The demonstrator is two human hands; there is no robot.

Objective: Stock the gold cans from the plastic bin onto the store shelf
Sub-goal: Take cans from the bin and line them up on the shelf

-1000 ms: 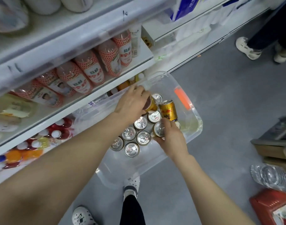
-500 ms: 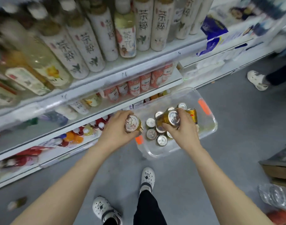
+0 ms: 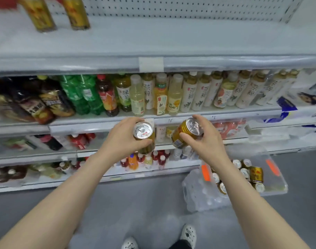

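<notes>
Both hands have a gold can each: left hand (image 3: 121,139) wraps one (image 3: 144,136), right hand (image 3: 205,139) grips another (image 3: 186,133), tilted. They're up by the store shelf (image 3: 153,44), and the plastic bin (image 3: 277,177) sits on the floor with more cans.

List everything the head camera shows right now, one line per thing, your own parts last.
held gold cans: two, gold, silver tops, one per hand, in front of the shelves
bin cans: several, gold, in the bin
plastic bin: one, clear with orange latches, floor at right
water-bottle pack: one, clear, against the bin's left side
top shelf: one, grey, mostly bare, two gold-labelled bottles at its left
lower shelves: several, grey, filled with assorted drinks
shoes: two, white, bottom edge
left hand: fingers around one can
right hand: fingers around a tilted can
</notes>
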